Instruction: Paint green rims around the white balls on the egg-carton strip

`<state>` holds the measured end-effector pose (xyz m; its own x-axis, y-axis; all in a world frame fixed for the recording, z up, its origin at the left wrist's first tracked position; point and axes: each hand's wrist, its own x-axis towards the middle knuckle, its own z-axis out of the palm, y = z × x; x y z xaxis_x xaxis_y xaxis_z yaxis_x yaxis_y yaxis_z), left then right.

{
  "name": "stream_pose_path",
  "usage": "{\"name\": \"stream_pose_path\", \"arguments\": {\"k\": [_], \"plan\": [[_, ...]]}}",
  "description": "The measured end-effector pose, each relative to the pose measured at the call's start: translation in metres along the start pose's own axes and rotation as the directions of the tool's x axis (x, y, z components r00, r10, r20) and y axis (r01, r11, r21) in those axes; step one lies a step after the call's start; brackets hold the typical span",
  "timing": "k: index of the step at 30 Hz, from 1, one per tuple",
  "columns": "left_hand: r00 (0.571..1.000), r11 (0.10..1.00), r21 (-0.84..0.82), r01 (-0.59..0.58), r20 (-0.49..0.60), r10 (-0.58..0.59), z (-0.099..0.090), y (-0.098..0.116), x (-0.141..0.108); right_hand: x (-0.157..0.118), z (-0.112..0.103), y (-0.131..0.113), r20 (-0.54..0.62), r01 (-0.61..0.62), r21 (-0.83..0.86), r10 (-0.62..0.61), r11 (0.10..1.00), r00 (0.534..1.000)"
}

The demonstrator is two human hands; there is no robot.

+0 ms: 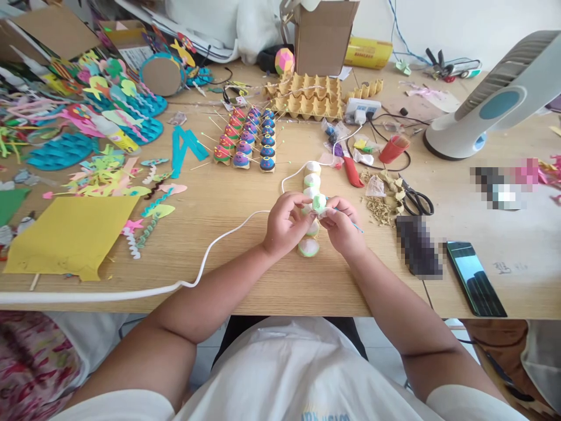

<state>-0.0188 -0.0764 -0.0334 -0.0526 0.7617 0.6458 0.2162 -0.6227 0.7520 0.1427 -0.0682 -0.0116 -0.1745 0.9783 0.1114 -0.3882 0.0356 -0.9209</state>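
Observation:
Between the fingertips of my left hand (287,222) and my right hand (344,225) is a small pale green and white piece (319,203). Both hands are closed on it, above a row of white, green-edged cups (309,247) that runs away from me on the table. A thin blue stick (358,228) pokes out by my right hand's fingers. The middle cups of the row are partly hidden by my hands. Whether the piece is joined to a cup cannot be made out.
Painted egg-carton rows (243,146) stand beyond my hands. A white cable (205,251) crosses the table at left, near a yellow sheet (74,234). To the right lie black scissors (418,199), a phone (475,279) and a red cup (394,149); a white fan (482,111) stands behind.

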Motion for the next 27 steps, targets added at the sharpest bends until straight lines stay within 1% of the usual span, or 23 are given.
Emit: {"name": "stream_pose_path", "arguments": {"k": [2,5,7,9,10,12,13,14,15,17,19,21,23,25,27], "plan": [[0.997,0.997,0.030,-0.073,0.016,0.072,-0.002,0.000,0.001,0.001,-0.003,0.004,0.021,0.015,-0.023,-0.015,1.000,1.000],[0.983,0.969,0.166,-0.183,0.056,0.177,-0.007,-0.004,0.006,0.001,-0.007,0.010,0.047,0.093,-0.131,-0.088,0.987,0.995],[0.983,0.953,0.240,-0.183,0.062,0.173,-0.010,-0.006,0.009,0.000,-0.007,0.011,0.055,0.161,-0.234,-0.152,0.959,0.987],[0.986,0.952,0.257,-0.167,0.068,0.155,-0.011,-0.008,0.012,-0.001,-0.007,0.007,0.038,0.232,-0.384,-0.236,0.894,0.971],[0.987,0.957,0.244,-0.158,0.074,0.144,-0.011,-0.008,0.012,-0.001,-0.007,0.004,0.025,0.276,-0.475,-0.300,0.836,0.954],[0.989,0.975,0.181,-0.131,0.094,0.116,-0.008,-0.007,0.012,0.001,-0.009,-0.001,0.040,0.337,-0.633,-0.405,0.697,0.913],[0.990,0.985,0.135,-0.107,0.104,0.093,-0.007,-0.006,0.011,0.002,-0.010,-0.003,0.051,0.352,-0.674,-0.434,0.649,0.899],[0.992,0.994,0.081,-0.073,0.113,0.063,-0.006,-0.006,0.011,0.003,-0.011,-0.004,0.060,0.359,-0.696,-0.448,0.622,0.892],[0.992,0.999,0.022,-0.027,0.127,0.024,-0.005,-0.005,0.011,0.004,-0.013,-0.004,0.064,0.360,-0.702,-0.448,0.614,0.892],[0.983,0.991,-0.100,0.088,0.168,-0.070,-0.005,-0.004,0.011,0.006,-0.015,-0.003,0.058,0.337,-0.680,-0.409,0.652,0.910],[0.961,0.953,-0.213,0.213,0.224,-0.165,-0.005,-0.004,0.012,0.007,-0.015,-0.001,0.016,0.263,-0.606,-0.319,0.751,0.948],[0.934,0.903,-0.292,0.314,0.263,-0.240,-0.005,-0.003,0.015,0.007,-0.012,0.001,-0.061,0.140,-0.462,-0.189,0.876,0.980],[0.915,0.864,-0.331,0.380,0.274,-0.297,-0.005,-0.002,0.017,0.005,-0.007,0.002,-0.128,0.008,-0.249,-0.041,0.969,0.991],[0.904,0.844,-0.347,0.410,0.275,-0.326,-0.005,0.000,0.018,0.003,-0.001,0.000,-0.133,-0.095,-0.023,0.091,0.995,0.987],[0.904,0.840,-0.355,0.411,0.282,-0.323,-0.005,0.001,0.019,0.001,0.005,-0.004,-0.085,-0.150,0.129,0.162,0.980,0.983]]}}
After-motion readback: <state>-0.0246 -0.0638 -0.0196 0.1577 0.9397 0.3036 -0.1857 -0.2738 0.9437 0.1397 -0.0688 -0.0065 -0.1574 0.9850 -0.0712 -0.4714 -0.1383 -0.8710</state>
